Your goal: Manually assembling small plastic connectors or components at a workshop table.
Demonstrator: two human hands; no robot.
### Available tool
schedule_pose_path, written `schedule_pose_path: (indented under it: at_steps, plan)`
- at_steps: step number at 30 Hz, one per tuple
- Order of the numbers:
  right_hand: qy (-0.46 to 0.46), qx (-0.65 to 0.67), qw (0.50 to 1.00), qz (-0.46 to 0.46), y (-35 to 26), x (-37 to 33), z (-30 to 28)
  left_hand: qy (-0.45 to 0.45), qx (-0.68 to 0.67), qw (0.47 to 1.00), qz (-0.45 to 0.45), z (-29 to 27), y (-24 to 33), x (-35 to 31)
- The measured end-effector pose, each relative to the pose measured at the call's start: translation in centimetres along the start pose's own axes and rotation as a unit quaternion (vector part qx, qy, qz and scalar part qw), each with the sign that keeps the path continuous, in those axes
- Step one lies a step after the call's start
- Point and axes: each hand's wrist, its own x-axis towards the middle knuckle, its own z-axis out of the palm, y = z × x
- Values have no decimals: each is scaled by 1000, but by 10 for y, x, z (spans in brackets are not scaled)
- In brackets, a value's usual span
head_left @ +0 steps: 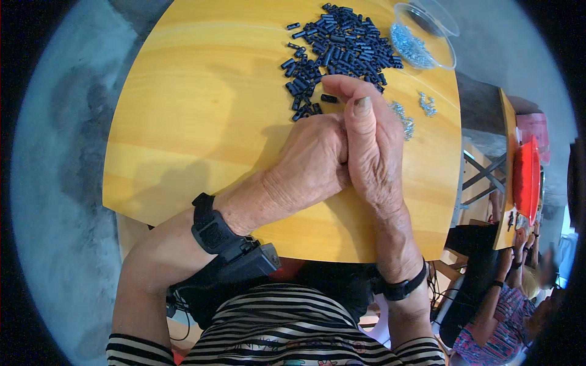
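My left hand reaches in over the yellow table, its back up; its fingers are hidden below and behind my right hand, so what they hold cannot be seen. Pressed against it, my right hand is cupped, with its thumb raised apart from the curved fingers, and no thing shows between them. Close to its fingertips is a small black cylindrical piece. Just beyond lies a large pile of black cylindrical pieces. A few small silvery metal parts lie partly hidden beside my right hand.
The yellow tabletop has a curved edge. A clear round tub of small silvery parts stands at its far right, near another small silvery cluster. Off to the right, a person sits at another table with a red tray.
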Motion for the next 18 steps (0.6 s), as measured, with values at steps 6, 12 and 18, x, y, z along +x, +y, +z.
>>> schedule_pose_path:
  at_steps: [6,12,18]
  plan:
    - [-22,-38,998,-52,1,3,-5,6,17,1000,13,0,-1,1]
    - [-70,-34,995,-59,12,2,-8,3,38,999,27,-2,-2,-2]
    - [0,77,995,-57,13,2,-4,1,38,999,36,-3,-3,-1]
